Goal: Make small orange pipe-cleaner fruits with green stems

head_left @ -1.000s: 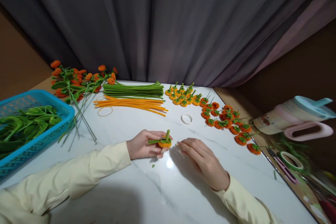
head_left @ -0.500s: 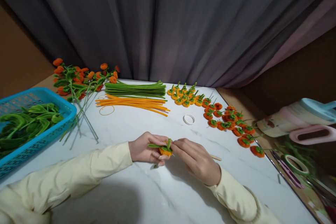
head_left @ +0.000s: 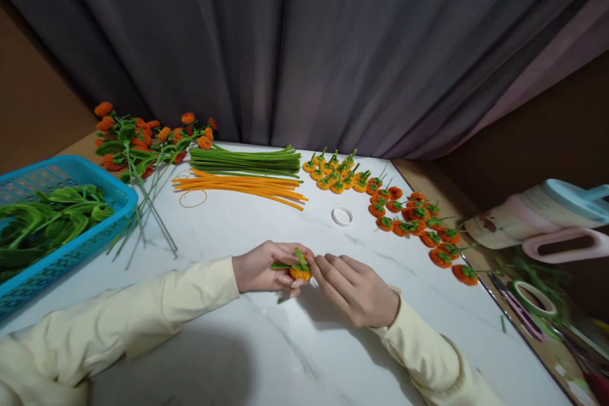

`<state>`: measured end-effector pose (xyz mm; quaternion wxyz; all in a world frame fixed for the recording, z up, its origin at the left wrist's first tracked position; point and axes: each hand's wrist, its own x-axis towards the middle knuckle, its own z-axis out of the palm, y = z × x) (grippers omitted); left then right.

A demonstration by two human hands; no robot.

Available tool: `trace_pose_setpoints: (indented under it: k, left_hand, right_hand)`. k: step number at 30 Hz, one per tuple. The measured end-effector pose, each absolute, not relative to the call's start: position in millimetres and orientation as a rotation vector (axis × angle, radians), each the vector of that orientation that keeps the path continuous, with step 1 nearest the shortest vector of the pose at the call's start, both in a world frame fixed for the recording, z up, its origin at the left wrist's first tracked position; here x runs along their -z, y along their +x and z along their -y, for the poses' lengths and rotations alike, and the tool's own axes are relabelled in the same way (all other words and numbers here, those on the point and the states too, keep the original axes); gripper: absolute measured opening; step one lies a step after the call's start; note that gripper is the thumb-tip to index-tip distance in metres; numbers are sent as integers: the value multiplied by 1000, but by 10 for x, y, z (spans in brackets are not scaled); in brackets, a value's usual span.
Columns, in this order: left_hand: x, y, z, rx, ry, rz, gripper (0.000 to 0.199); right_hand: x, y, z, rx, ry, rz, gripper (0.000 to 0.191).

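A small yellow-orange pipe-cleaner flower [head_left: 299, 273] with green fuzzy strips on top is held over the table by my left hand [head_left: 266, 268]. Its fingers are closed around the flower from the left and below. From the right, the pinched fingertips of my right hand [head_left: 356, 288] meet the flower's edge; the exact spot they grip is hidden. Part of a thin wooden stick [head_left: 394, 290] shows behind my right wrist. Beyond the hands lie orange pipe cleaners [head_left: 242, 189], green pipe cleaners [head_left: 247, 161] and a white ring [head_left: 342, 216].
At left, a blue basket [head_left: 126, 203] holds green leaves, with stemmed orange flowers [head_left: 143, 139] behind it. Yellow flower heads [head_left: 333, 174] and orange flower heads [head_left: 419, 219] lie at right. Past them are a tumbler [head_left: 514, 216], a tape roll [head_left: 535, 298] and a pink tool [head_left: 526, 317].
The green strip on the flower, upright before, now leans to the left. My right fingers have shifted slightly and bunched closer at the flower's right side. My left hand keeps its hold.
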<state>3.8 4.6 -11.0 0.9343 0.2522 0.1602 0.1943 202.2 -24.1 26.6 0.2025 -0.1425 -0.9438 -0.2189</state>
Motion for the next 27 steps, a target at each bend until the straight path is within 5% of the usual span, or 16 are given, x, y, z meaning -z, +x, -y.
trace_pose_setpoints:
  k: [20, 27]
  left_hand:
    - [-40, 101, 136, -657, 961, -546, 39]
    - [-18, 76, 233, -735, 1454, -687, 27]
  right_hand:
    - [-502, 1941, 330, 590, -571, 2790, 30]
    - [-556, 1890, 440, 474, -720, 2806, 31]
